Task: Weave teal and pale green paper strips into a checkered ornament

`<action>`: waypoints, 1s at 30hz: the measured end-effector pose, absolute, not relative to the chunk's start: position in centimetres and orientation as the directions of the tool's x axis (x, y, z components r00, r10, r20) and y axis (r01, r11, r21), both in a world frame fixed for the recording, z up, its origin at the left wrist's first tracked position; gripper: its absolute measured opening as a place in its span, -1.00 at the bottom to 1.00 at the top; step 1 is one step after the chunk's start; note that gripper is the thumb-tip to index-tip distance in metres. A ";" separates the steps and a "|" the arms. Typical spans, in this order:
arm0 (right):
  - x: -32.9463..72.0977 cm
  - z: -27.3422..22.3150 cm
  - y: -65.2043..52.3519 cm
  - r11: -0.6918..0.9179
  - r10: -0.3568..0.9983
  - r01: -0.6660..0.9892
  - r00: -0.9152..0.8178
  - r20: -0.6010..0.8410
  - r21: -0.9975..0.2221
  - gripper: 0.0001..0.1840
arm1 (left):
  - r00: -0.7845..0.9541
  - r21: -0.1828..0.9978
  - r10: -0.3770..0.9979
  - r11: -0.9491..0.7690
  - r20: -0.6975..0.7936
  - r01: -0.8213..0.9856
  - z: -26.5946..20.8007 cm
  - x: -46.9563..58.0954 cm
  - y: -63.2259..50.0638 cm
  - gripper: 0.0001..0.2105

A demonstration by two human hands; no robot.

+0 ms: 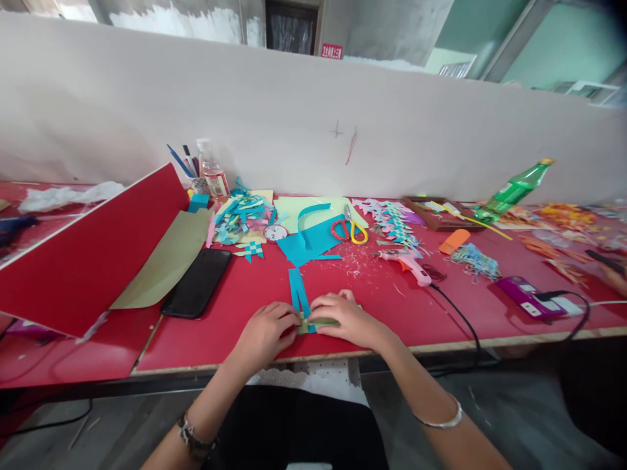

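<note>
Near the front edge of the red table, blue paper strips (298,290) run away from me and cross pale yellow-green paper strips (324,322) at their near end. My left hand (269,329) has its fingers curled onto the left side of this crossing. From the right, my right hand (345,318) is closed over the yellow-green strips, its fingertips partly hiding them. Just beyond lies a blue paper sheet (313,240) with a curled strip on it. Scissors (351,230) with red and yellow handles rest at its right edge.
A pink glue gun (406,262) lies right, its black cord passing over the table edge. To the left are a black phone (196,282) and a leaning red board (98,254). Behind sit a paper-scrap heap (245,215) and a clear bottle (214,175). A green bottle (514,192) tilts far right.
</note>
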State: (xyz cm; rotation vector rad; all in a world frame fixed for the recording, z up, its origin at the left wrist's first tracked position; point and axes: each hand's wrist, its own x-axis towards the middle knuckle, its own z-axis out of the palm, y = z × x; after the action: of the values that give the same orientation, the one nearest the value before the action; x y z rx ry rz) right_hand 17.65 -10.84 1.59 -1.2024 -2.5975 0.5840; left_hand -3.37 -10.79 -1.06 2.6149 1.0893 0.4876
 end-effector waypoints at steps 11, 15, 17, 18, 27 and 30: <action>17.4 1.2 -10.6 0.627 0.741 0.644 -0.667 0.080 -0.438 -0.79 | 0.656 0.371 0.723 -0.682 0.217 0.630 -1.3 -3.4 -10.8 -0.88; 17.4 1.0 -10.4 0.642 0.727 0.614 -0.679 0.108 -0.460 -0.79 | 0.654 0.379 0.721 -0.685 0.230 0.622 -1.3 -3.4 -10.8 -0.87; 17.4 0.9 -10.4 0.644 0.725 0.607 -0.679 0.118 -0.466 -0.79 | 0.652 0.380 0.721 -0.685 0.234 0.622 -1.4 -3.4 -10.9 -0.87; 17.4 0.8 -10.4 0.644 0.725 0.604 -0.678 0.124 -0.469 -0.79 | 0.651 0.379 0.722 -0.685 0.234 0.623 -1.4 -3.4 -10.9 -0.87; 17.2 0.5 -10.4 0.629 0.736 0.591 -0.661 0.142 -0.505 -0.75 | 0.642 0.395 0.726 -0.681 0.247 0.617 -1.4 -3.4 -10.8 -0.86; 17.2 0.5 -10.4 0.636 0.726 0.581 -0.674 0.138 -0.508 -0.76 | 0.640 0.402 0.723 -0.683 0.260 0.609 -1.4 -3.3 -10.8 -0.87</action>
State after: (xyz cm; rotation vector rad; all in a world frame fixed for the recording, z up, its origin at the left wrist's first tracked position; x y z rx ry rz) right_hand 17.15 -10.36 0.55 -1.0461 -2.5291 0.6165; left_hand -3.35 -10.77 -1.36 2.5846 1.0760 0.5876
